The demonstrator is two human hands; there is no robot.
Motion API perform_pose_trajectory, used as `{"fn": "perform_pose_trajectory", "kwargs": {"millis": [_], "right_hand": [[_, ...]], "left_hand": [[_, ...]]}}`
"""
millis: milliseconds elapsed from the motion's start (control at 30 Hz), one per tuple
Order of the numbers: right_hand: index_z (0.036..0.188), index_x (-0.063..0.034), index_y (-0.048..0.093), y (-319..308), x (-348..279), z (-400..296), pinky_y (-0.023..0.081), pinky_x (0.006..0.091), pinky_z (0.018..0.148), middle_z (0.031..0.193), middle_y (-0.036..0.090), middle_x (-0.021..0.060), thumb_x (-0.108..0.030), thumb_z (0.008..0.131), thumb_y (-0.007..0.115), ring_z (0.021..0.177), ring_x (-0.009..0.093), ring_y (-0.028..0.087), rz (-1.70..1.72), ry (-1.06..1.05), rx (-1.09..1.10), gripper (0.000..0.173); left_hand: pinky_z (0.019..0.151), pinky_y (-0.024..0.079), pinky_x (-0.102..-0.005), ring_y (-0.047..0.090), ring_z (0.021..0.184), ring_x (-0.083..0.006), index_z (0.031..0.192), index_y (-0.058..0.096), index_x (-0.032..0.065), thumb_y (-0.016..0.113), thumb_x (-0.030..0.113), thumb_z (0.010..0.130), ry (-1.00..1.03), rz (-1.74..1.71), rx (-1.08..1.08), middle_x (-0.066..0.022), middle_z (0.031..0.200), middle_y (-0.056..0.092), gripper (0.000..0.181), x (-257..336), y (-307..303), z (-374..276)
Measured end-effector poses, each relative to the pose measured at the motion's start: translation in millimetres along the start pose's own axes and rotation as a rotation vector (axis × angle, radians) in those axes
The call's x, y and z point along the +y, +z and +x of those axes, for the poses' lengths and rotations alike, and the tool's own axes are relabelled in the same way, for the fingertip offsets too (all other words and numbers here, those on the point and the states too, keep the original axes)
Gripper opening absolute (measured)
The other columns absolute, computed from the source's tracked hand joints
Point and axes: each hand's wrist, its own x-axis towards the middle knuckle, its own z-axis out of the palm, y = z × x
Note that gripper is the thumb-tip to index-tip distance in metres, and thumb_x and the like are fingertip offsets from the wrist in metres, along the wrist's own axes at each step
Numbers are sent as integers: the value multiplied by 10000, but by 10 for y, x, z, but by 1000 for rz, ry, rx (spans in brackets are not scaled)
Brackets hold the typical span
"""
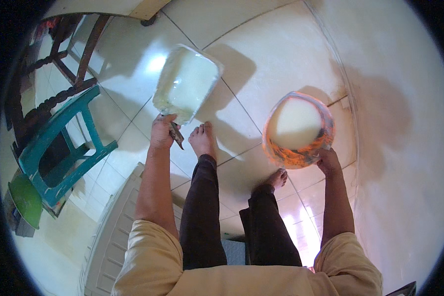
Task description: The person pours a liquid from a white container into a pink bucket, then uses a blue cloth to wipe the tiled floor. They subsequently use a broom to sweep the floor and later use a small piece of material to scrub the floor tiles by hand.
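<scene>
My left hand (pixel 163 131) grips the near corner of a whitish rectangular tub (pixel 159 88) that holds pale, creamy liquid. A dark, worn flat piece (pixel 177 137), perhaps a blade or scraper, sticks out from the same hand; its material is unclear. On the right, my right hand (pixel 328 161) holds the near rim of an orange, stained round basin (pixel 288 158), also with pale liquid inside. Both containers are apart from each other, above the tiled floor. My fingers under the rims are partly hidden.
A teal plastic stool (pixel 33 159) lies tilted at left, by dark wooden furniture (pixel 87 51). Below it is a green bowl (pixel 26 201). A white slatted panel (pixel 111 236) stands lower left. My bare feet are on the tiled floor (pixel 277 55); a pale wall (pixel 384 148) runs along the right.
</scene>
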Motion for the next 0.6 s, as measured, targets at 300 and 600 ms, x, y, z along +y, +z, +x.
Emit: {"fn": "perform_pose_trajectory", "kwargs": {"millis": [300, 600], "right_hand": [[1073, 69, 502, 1513, -180, 445, 520, 379, 737, 929, 598, 120, -84, 752, 555, 813, 248, 617, -174, -32, -233, 359], [1098, 54, 506, 3131, -39, 889, 507, 403, 787, 1017, 591, 151, -76, 748, 567, 898, 254, 610, -284, 30, -333, 377]], "left_hand": [[529, 466, -299, 488, 593, -197, 998, 470, -2, 593, 18, 721, -31, -249, 396, -89, 808, 497, 304, 572, -1006, 718], [558, 503, -261, 571, 713, -238, 1092, 429, -2, 568, 7, 745, -1, -178, 259, -136, 932, 538, 374, 966, -1899, 1379]]}}
